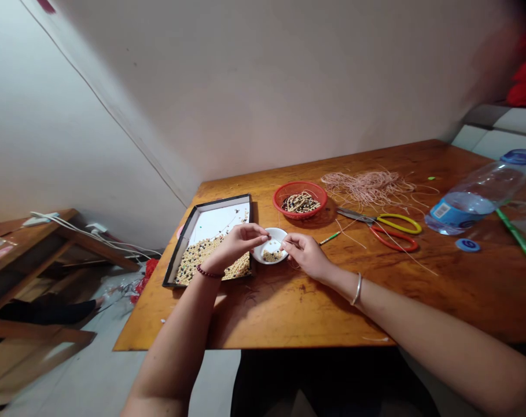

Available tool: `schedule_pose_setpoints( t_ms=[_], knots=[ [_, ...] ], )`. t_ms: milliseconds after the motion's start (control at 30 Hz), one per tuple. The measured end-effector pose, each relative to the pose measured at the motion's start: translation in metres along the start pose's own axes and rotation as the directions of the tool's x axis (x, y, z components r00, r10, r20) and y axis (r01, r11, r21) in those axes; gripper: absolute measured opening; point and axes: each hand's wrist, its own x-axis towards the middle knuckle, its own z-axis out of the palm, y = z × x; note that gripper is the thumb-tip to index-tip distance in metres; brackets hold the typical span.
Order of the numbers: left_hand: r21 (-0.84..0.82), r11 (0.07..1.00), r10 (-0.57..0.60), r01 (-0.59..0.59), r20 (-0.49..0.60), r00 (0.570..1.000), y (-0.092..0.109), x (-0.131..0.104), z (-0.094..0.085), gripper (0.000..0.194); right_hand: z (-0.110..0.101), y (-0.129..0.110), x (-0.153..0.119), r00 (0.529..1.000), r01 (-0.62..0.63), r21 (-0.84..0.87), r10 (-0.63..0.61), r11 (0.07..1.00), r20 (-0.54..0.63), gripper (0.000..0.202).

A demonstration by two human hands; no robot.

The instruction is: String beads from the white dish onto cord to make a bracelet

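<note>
My left hand (242, 243) pinches thumb and fingers together above the left rim of a small white bowl (277, 234). Something tiny and dark shows at its fingertips, too small to name. Across the bowl, my right hand (305, 253) is closed in a pinch too, its fingertips at the right rim; what it grips cannot be made out. A few pale and dark beads (271, 255) lie in the bowl. Left of it, partly behind my left hand, a black-edged tray (217, 219) holds many cream and dark beads (197, 258).
Behind the bowl stands a red basket (300, 216) of strung beads. Pink cord (369, 186) lies tangled beside it, near scissors (371, 221) with yellow and red handles. A short beaded strand (330, 238), a tilted water bottle (464, 202) and a blue cap (467, 245) are further right.
</note>
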Motion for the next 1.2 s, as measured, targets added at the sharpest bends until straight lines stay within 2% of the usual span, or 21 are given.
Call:
schedule_pose_setpoints(
  t_ms=[333, 600, 867, 1000, 1200],
  knots=[
    [-0.077, 0.997, 0.009, -0.006, 0.037, 0.999, -0.0009, 0.0012, 0.0055, 0.033, 0.0012, -0.002, -0.002, 0.999, -0.011, 0.033, 0.01, 0.999, 0.03, 0.029],
    [-0.061, 0.998, 0.034, -0.03, 0.061, 0.998, 0.0005, 0.0008, 0.006, 0.031, 0.0002, -0.0021, -0.0012, 1.0, -0.016, 0.013, 0.016, 1.0, 0.019, 0.028],
    [0.058, 0.996, 0.06, -0.062, 0.03, 0.998, 0.0014, -0.0007, 0.0033, 0.029, 0.0028, 0.0058, -0.001, 0.999, -0.037, 0.018, 0.036, 0.999, 0.037, 0.028],
    [0.133, 0.987, 0.093, -0.087, -0.038, 0.995, -0.0009, -0.0007, 0.0018, 0.028, 0.0038, 0.0058, -0.0015, 0.998, -0.054, 0.016, 0.053, 0.998, 0.031, 0.029],
    [0.098, 0.992, 0.08, -0.075, -0.046, 0.996, -0.0014, -0.0016, 0.0039, 0.03, 0.0029, 0.0011, -0.0036, 0.998, -0.063, 0.004, 0.063, 0.998, 0.0, 0.031]
  ],
)
